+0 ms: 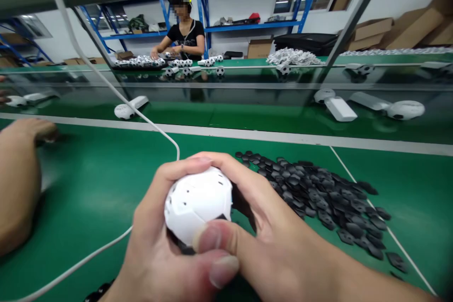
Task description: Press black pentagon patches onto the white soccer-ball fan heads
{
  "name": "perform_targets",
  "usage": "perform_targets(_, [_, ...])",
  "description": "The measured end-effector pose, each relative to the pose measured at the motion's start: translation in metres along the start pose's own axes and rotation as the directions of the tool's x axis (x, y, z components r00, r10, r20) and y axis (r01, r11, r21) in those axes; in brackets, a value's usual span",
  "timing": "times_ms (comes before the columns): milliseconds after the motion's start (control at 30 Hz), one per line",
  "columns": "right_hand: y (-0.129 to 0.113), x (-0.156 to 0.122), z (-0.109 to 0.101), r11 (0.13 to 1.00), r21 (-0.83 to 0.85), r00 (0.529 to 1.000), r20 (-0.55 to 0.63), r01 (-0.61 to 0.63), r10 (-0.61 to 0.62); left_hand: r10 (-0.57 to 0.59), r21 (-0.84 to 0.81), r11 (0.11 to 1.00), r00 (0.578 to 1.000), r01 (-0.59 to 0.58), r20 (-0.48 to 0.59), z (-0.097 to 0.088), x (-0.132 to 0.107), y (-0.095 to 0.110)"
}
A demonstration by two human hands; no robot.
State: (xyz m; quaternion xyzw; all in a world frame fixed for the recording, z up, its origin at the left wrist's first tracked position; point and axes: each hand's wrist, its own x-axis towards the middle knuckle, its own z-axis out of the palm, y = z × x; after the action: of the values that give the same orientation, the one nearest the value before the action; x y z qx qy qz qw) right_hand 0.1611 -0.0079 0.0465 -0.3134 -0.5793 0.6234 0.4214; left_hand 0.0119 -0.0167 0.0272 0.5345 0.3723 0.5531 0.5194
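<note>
A white plastic ball shell [198,198], patterned like a small football with tiny holes, is held up in front of me over the green table. Fingers of my left hand [152,231] wrap round its left side and top. My right hand [262,226] grips it from the right, its thumb pressing near a black patch at the lower front. The underside is mostly hidden by both thumbs. Just beyond my right hand lies a loose pile of black panel pieces [314,188].
A white cable [116,94] hangs down and crosses the table at left. Another person's arm [17,179] reaches in from the left. Across a belt [226,113] carrying white ball-ended parts [339,107], a co-worker [186,33] sits by heaped white parts [293,56].
</note>
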Motion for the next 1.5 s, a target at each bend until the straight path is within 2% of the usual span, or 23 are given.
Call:
perform_targets(67, [0.002, 0.002, -0.004, 0.998, -0.038, 0.999, 0.008, 0.041, -0.040, 0.056, 0.120, 0.992, 0.996, -0.047, -0.071, 0.000, -0.002, -0.002])
perform_targets(167, [0.003, 0.013, -0.026, 0.997, -0.039, 0.979, 0.194, 0.073, -0.065, 0.108, 0.273, 0.960, 0.981, -0.060, -0.163, -0.004, 0.003, -0.006])
perform_targets(233, [0.003, 0.023, -0.052, 0.983, -0.171, 0.957, 0.291, 0.068, -0.015, 0.040, 0.278, 0.961, 0.986, 0.006, -0.163, -0.008, 0.010, -0.010])
perform_targets(267, [0.004, 0.028, -0.066, 0.943, -0.329, 0.966, 0.254, 0.047, 0.041, -0.020, 0.236, 0.970, 0.989, 0.054, -0.145, -0.011, 0.015, -0.012])
perform_targets(300, [0.005, 0.031, -0.080, 0.839, -0.544, 0.988, 0.134, 0.006, 0.080, -0.085, 0.174, 0.979, 0.989, 0.105, -0.123, -0.013, 0.019, -0.015])
perform_targets(333, [0.007, 0.034, -0.094, 0.684, -0.727, 0.994, 0.018, -0.063, 0.111, -0.146, 0.096, 0.983, 0.984, 0.156, -0.102, -0.015, 0.023, -0.018])
perform_targets(400, [0.014, 0.036, -0.116, 0.475, -0.863, 0.983, -0.120, -0.173, 0.141, -0.251, -0.049, 0.967, 0.965, 0.248, -0.077, -0.018, 0.028, -0.023])
perform_targets(433, [0.018, 0.036, -0.124, 0.425, -0.883, 0.976, -0.135, -0.197, 0.171, -0.299, -0.093, 0.952, 0.951, 0.291, -0.076, -0.017, 0.030, -0.025])
perform_targets(500, [0.027, 0.035, -0.134, 0.386, -0.899, 0.965, -0.124, -0.207, 0.229, -0.396, -0.140, 0.913, 0.915, 0.384, -0.072, -0.015, 0.032, -0.028])
perform_targets(633, [0.038, 0.034, -0.137, 0.332, -0.925, 0.959, -0.099, -0.187, 0.264, -0.525, -0.141, 0.847, 0.848, 0.512, -0.074, -0.008, 0.034, -0.031])
perform_targets(767, [0.034, 0.035, -0.134, 0.332, -0.929, 0.970, -0.091, -0.165, 0.227, -0.581, -0.137, 0.811, 0.811, 0.568, -0.077, -0.007, 0.036, -0.032])
perform_targets(900, [0.030, 0.034, -0.125, 0.348, -0.929, 0.987, -0.084, -0.128, 0.139, -0.582, -0.163, 0.809, 0.810, 0.565, -0.079, -0.009, 0.038, -0.034])
perform_targets(1033, [0.041, 0.037, -0.098, 0.408, -0.913, 0.991, 0.037, -0.019, 0.129, -0.493, -0.217, 0.856, 0.867, 0.469, -0.073, -0.011, 0.038, -0.030])
perform_targets(1133, [0.054, 0.044, -0.072, 0.416, -0.909, 0.991, 0.080, 0.027, 0.110, -0.360, -0.247, 0.912, 0.927, 0.327, -0.102, -0.009, 0.037, -0.024])
perform_targets(1233, [0.065, 0.051, -0.054, 0.417, -0.907, 0.992, 0.093, 0.050, 0.084, -0.273, -0.250, 0.941, 0.948, 0.227, -0.165, -0.007, 0.037, -0.023])
perform_targets(1367, [0.070, 0.054, -0.053, 0.478, -0.874, 0.992, 0.118, 0.081, 0.049, -0.350, -0.262, 0.915, 0.925, 0.306, -0.144, -0.012, 0.038, -0.027])
perform_targets(1500, [0.058, 0.050, -0.066, 0.628, -0.776, 0.998, 0.040, 0.059, -0.045, -0.430, -0.265, 0.877, 0.901, 0.402, -0.058, -0.022, 0.038, -0.031])
